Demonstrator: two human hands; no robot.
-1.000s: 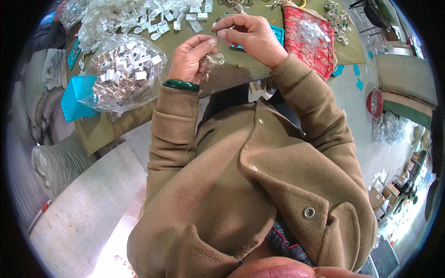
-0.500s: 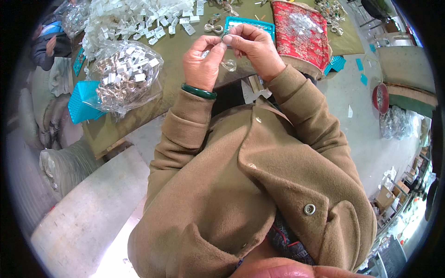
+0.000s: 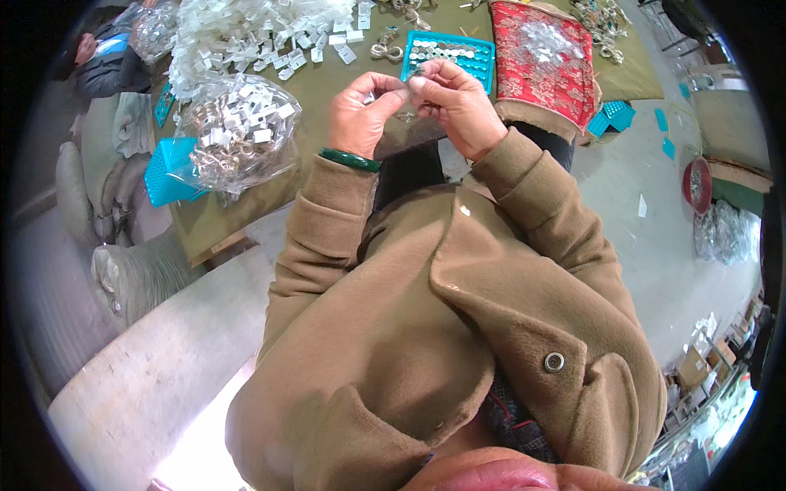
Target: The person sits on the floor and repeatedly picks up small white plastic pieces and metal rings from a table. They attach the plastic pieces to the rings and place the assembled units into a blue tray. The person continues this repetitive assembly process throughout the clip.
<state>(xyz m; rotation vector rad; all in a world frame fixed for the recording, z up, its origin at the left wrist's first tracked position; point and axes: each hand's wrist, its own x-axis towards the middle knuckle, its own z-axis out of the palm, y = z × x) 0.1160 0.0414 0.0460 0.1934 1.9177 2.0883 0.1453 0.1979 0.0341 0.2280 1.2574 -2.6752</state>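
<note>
The right hand (image 3: 458,110) was pinched on a small dark piece (image 3: 417,73); the left hand (image 3: 360,114), loosely curled, was beside it, its grip unclear. From them, a white pile (image 3: 262,33) lay toward ten o'clock, red cloth (image 3: 532,90) at three, a clear bag (image 3: 282,151) between eight and nine, a blue tray (image 3: 489,67) at two.

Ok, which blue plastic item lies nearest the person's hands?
The tray just beyond the right hand, left of the red cloth, holding round pieces. The other blue items lie farther off, toward the left edge of the table or right of the cloth.
</note>
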